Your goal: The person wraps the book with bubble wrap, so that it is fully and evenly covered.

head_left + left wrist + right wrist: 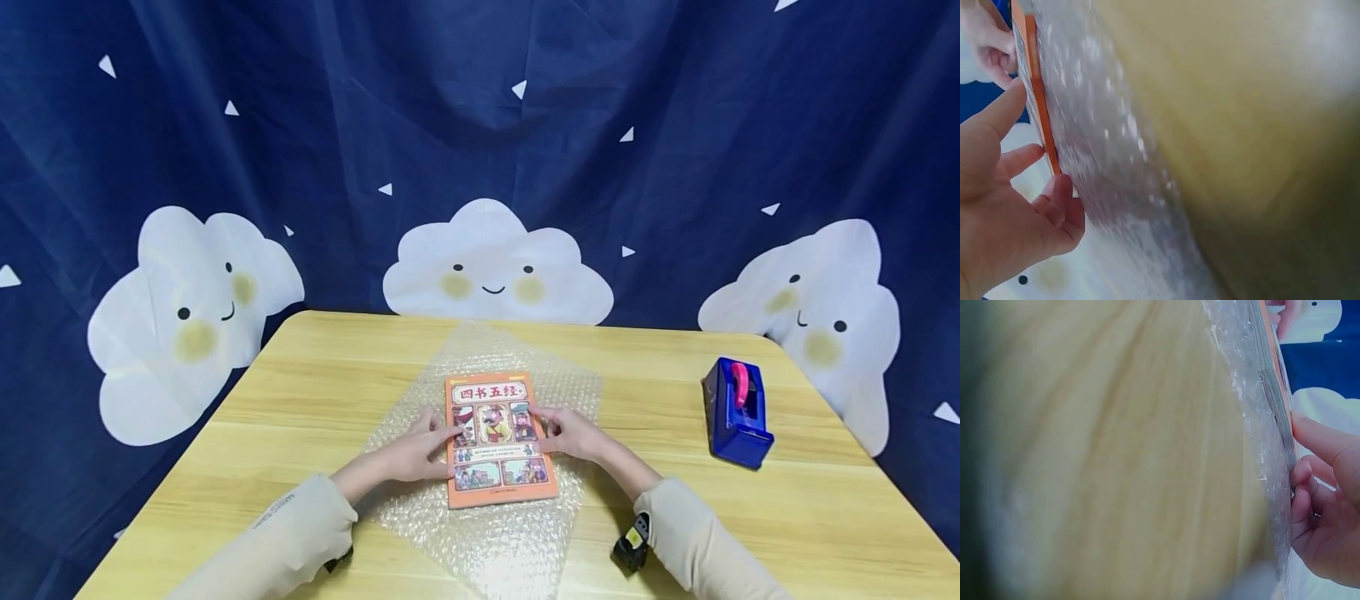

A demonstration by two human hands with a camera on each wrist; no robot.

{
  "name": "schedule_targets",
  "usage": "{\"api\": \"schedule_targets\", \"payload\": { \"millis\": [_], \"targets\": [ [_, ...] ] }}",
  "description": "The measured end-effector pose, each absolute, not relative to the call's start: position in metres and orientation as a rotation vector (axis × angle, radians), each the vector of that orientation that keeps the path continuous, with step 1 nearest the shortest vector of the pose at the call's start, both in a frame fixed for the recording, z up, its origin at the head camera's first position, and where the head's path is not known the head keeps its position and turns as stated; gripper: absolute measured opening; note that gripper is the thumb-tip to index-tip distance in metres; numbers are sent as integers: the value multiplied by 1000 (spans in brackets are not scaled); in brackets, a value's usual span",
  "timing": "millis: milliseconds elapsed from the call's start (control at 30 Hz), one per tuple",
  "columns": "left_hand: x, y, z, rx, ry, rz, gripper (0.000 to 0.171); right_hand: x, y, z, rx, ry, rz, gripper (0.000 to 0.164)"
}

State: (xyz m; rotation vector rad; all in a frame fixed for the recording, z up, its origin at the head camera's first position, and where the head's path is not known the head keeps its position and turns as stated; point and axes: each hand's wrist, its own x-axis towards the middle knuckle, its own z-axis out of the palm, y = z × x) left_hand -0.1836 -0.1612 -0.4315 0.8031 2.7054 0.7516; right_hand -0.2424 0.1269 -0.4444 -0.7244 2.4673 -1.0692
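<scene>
An orange book [501, 492] with red Chinese characters and cartoon panels on its cover lies face up on a sheet of bubble wrap [480, 542]. My left hand [416, 450] holds its left edge, the thumb on the cover and the fingertips at the orange spine [1041, 94]. At the opposite edge my right hand [576, 435] grips the book, with its thumb [1319, 434] over the cover and the other fingers curled against the page edges [1275, 400]. The bubble wrap sits askew, its corners showing beyond the book.
On the right of the wooden table [300, 392] stands a blue tape dispenser [738, 429] with a pink roll [740, 385]. A dark blue curtain [450, 100] printed with white clouds hangs behind the table's far edge.
</scene>
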Motion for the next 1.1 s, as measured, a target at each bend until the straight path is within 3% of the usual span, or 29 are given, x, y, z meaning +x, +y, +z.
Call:
{"api": "schedule_targets", "payload": {
  "millis": [167, 567, 800, 1100],
  "targets": [
    [-164, -157, -429, 854, 2667, 712, 67, -242, 126, -444, -720, 2478, -1074, 64],
    [-134, -155, -426, 990, 2559, 623, 91, -242, 126, -442, -748, 2486, -1074, 63],
    [-137, -156, -431, 961, 2587, 645, 88, -242, 127, -443, -754, 2507, -1070, 62],
    [-168, -166, -434, 778, 2730, 598, 83, -219, 133, -448, -899, 2547, -1000, 56]
  ]
}}
